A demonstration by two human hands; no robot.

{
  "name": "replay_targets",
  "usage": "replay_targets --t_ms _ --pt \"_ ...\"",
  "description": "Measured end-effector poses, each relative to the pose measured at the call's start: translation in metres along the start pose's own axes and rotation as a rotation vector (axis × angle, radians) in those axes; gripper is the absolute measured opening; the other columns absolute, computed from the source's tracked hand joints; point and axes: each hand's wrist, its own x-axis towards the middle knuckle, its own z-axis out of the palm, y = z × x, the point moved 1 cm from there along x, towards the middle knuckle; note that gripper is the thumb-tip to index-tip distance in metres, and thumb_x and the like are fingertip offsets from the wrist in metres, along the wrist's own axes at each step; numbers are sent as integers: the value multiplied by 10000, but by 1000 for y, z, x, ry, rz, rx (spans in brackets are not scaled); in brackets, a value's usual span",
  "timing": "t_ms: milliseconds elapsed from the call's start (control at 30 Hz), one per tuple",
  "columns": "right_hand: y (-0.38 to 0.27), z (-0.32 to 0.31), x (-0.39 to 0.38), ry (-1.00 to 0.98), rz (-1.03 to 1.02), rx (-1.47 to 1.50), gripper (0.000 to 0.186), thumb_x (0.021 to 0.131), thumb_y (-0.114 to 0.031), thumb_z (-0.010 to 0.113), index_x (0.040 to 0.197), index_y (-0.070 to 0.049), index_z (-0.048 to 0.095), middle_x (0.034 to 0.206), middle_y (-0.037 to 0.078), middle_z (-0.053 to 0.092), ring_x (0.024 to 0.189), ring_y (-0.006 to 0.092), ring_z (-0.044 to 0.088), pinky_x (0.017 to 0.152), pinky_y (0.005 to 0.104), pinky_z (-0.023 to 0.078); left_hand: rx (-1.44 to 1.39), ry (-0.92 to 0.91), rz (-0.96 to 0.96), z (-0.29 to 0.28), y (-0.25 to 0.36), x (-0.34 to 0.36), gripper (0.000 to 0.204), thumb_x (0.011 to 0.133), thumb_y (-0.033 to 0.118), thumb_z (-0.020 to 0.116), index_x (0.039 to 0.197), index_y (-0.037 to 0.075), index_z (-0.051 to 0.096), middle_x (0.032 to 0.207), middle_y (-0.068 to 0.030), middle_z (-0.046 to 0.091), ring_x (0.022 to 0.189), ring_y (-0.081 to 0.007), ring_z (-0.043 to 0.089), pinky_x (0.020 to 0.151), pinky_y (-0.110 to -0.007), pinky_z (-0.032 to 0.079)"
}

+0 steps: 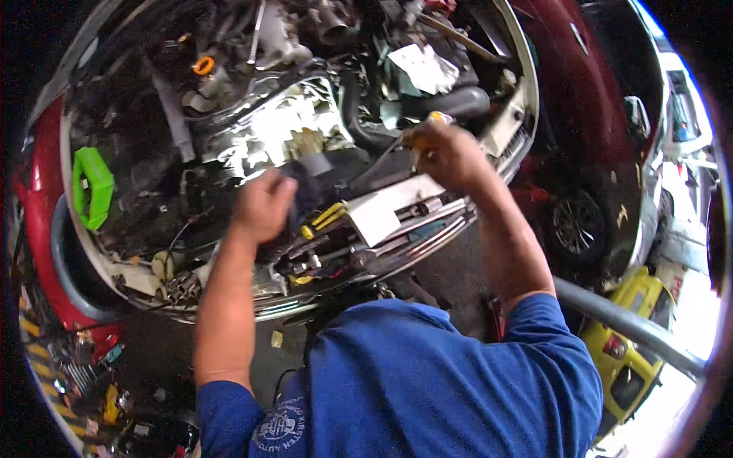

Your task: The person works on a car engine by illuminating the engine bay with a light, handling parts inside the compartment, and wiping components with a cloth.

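Note:
My right hand [450, 156] is closed over the right side of the open engine bay. It grips what looks like a screwdriver [379, 162], whose thin shaft points down and left; a bit of yellow shows above the fingers. Motion blurs my left hand [263, 204], held over the front of the bay, and its fingertips are hard to make out. A dark, blurred thing [303, 197] lies right beside it. Between my hands, yellow-handled tools [325, 220] and a white sheet or box [378, 210] rest along the front edge, among several metal tools.
A bright green frame [95, 187] sits at the bay's left. Farther in are an orange ring [203, 66], a brightly lit metal part [294, 114], a black hose [450, 102] and crumpled white paper [427, 69]. A dark red car [569, 84] stands close on the right.

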Motion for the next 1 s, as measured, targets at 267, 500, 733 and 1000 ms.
replay_targets --t_ms 267,500,733,1000 --pt "-5 14 3 -61 134 254 251 849 -118 578 1096 -73 590 957 156 657 867 364 636 764 386 510 -748 345 -181 -22 -55 16 385 743 35 575 1125 16 531 1048 -59 597 951 -167 562 881 -299 443" --pt "-43 82 61 -166 71 164 398 802 -94 565 1194 -30 535 1057 253 613 984 417 597 812 443 483 -524 405 -241 -8 -74 80 312 877 211 547 1097 14 650 1049 -82 671 931 -205 615 850 -333 452" --pt "-20 128 121 -247 121 3 399 828 -125 533 1226 -101 549 953 243 646 875 430 623 732 480 499 -559 463 -338 14 -85 143 177 876 154 580 968 28 665 807 -4 636 715 -112 540 679 -291 439" --pt "10 195 166 -109 -11 93 317 818 -144 576 1109 -17 575 862 248 649 804 404 644 689 462 512 -228 442 -243 21 -96 147 279 863 198 571 1070 35 662 947 -125 690 856 -239 634 779 -337 466"
